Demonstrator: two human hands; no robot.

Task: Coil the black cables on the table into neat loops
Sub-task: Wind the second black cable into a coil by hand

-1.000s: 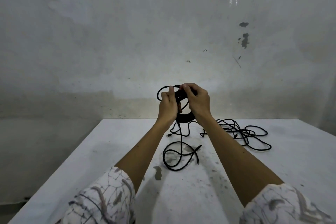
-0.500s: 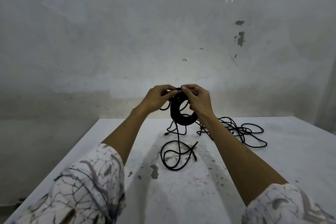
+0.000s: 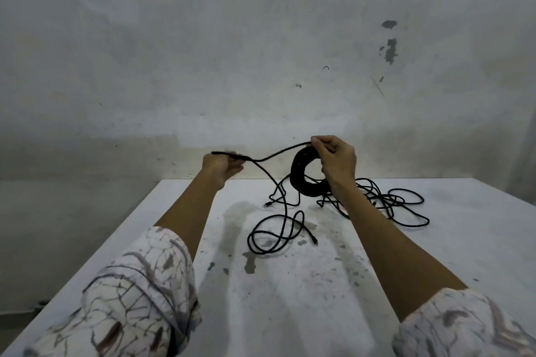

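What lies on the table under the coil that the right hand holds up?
Under the coil, loose black cable lies tangled on the white table. The right hand and its forearm cover part of the tangle, so how the strands run there cannot be seen.

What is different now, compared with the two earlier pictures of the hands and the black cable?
The left hand has swung out to the left, away from the coil, drawing a length of black cable with it. The right hand still grips the wound black cable coil. The loose cables on the white table lie unchanged.
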